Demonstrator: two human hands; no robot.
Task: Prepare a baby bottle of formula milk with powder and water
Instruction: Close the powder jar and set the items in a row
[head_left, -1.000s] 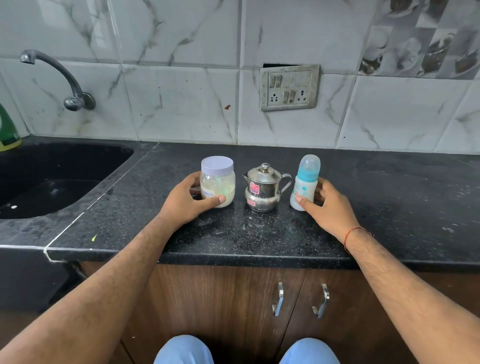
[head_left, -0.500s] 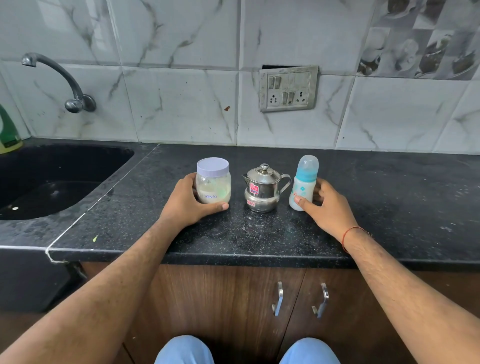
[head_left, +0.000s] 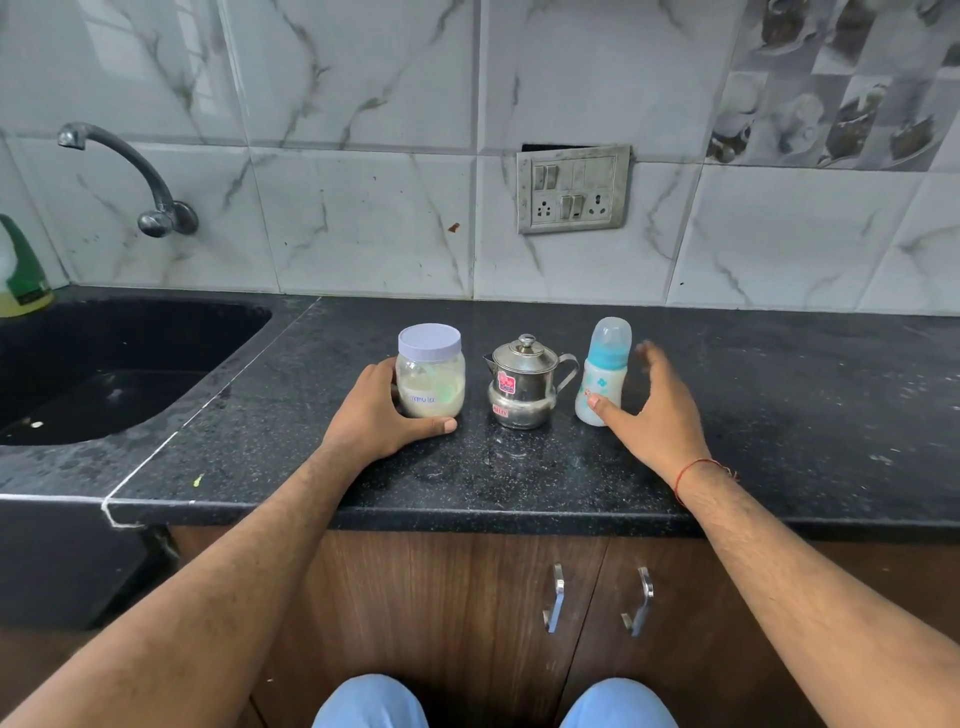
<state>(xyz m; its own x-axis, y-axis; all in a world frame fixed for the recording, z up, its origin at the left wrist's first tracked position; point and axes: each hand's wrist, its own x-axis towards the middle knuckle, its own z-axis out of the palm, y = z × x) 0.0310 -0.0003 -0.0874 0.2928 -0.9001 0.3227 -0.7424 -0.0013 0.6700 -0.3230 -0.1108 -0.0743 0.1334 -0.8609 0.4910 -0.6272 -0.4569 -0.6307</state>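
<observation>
A clear formula jar (head_left: 431, 371) with a lilac lid and pale powder stands on the black counter (head_left: 519, 467). My left hand (head_left: 376, 415) cups it from the left, fingers behind it and thumb along the front of its base. To its right stands a small steel kettle (head_left: 522, 387) with its lid on. Right of that is a baby bottle (head_left: 602, 371) with a teal collar and a clear cap. My right hand (head_left: 654, 410) is beside the bottle with its thumb touching the base. Its fingers are spread and blurred, off the bottle.
A black sink (head_left: 104, 374) lies at the left under a wall tap (head_left: 130, 176), with a green bottle (head_left: 21, 270) at its far corner. A switch plate (head_left: 571, 189) is on the tiled wall. Cabinet handles (head_left: 597, 597) are below the counter edge.
The jar has come down and slightly left onto the counter in my left hand. My right hand's fingers have opened away from the baby bottle; only the thumb stays against it.
</observation>
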